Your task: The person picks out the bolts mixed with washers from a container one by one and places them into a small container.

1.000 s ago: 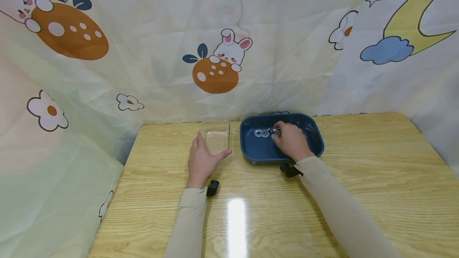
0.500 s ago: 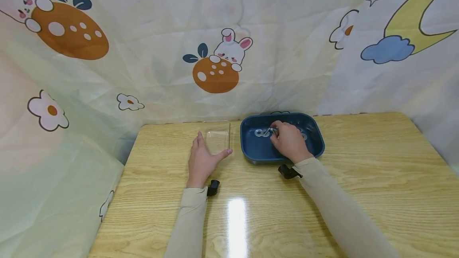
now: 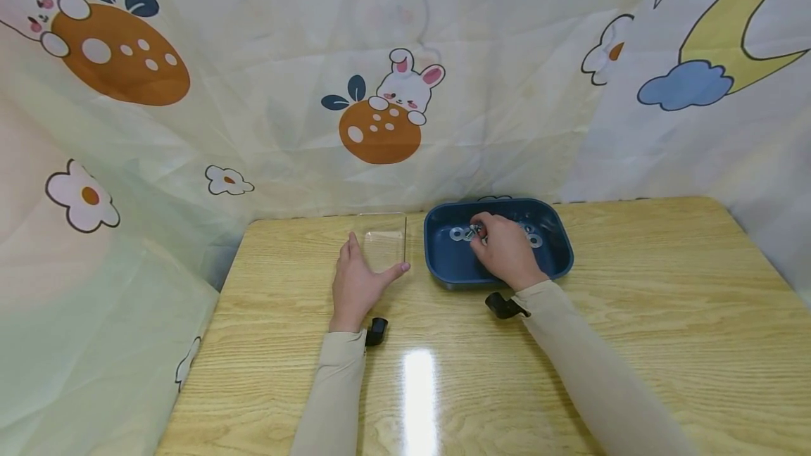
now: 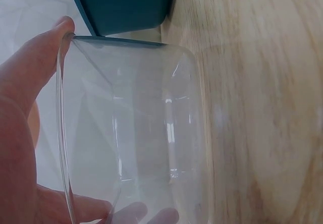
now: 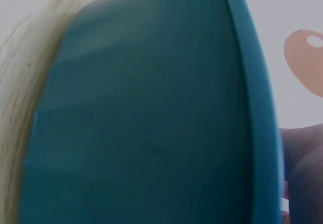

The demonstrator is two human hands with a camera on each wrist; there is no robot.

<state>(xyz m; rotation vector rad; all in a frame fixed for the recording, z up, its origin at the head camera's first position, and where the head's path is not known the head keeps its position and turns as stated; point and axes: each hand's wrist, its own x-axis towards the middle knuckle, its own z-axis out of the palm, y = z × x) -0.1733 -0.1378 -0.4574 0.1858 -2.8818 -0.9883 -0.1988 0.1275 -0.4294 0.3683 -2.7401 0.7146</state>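
Observation:
My left hand (image 3: 357,288) holds a clear plastic box (image 3: 384,248) standing on the table, thumb at its right side and fingers along its left. In the left wrist view the thumb (image 4: 48,47) sits at the rim, and fingertips show through the transparent wall. My right hand (image 3: 512,255) reaches inside a dark blue basin (image 3: 456,280), pinching small shiny metal screws (image 3: 475,231); their exact number is hidden by the fingers. Flat metal washers (image 3: 457,233) lie on the basin floor left of the hand, and another washer (image 3: 535,240) lies right of it.
Both containers stand side by side near the back of the wooden table (image 3: 456,371), a narrow gap between them. A patterned cloth (image 3: 279,90) hangs directly behind the table. In the right wrist view the basin's outer wall (image 5: 151,103) fills most of the picture.
My right hand has shifted slightly left within the basin with the screws between its fingers, uncovering the washer on the right. The left hand and clear box stay in place.

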